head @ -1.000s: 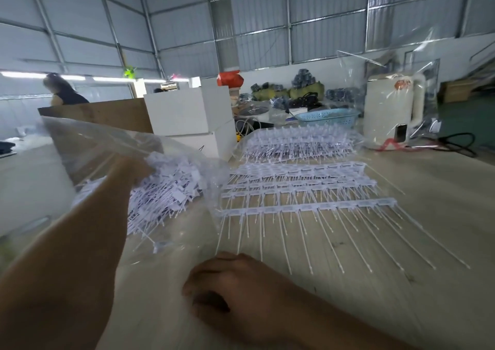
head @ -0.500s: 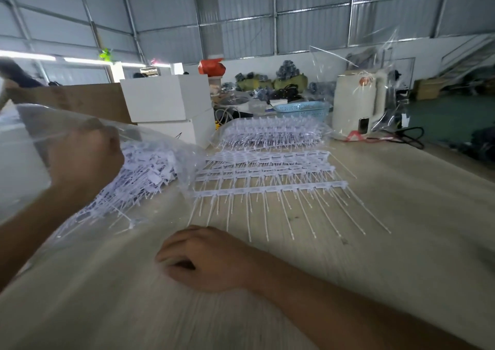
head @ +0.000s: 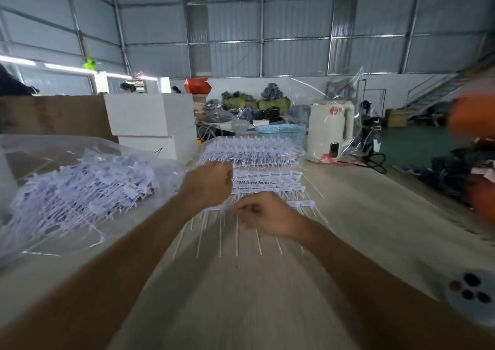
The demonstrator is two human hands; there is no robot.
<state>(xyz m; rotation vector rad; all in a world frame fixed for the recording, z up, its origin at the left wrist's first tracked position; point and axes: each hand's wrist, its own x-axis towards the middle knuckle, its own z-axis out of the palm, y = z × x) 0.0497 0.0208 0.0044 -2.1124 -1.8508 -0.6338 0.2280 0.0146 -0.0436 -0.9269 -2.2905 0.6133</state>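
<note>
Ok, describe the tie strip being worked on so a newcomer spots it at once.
On the wooden table, right of the clear bag of loose ties, strips of white ties lie in rows. It is the front strip, nearest the person, partly under the right hand; only its long tails lie bare on the wood.

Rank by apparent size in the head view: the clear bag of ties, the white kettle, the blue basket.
Clear bag of ties: largest, though it is nearest the camera.
White kettle: next.
Blue basket: smallest, partly hidden.
</note>
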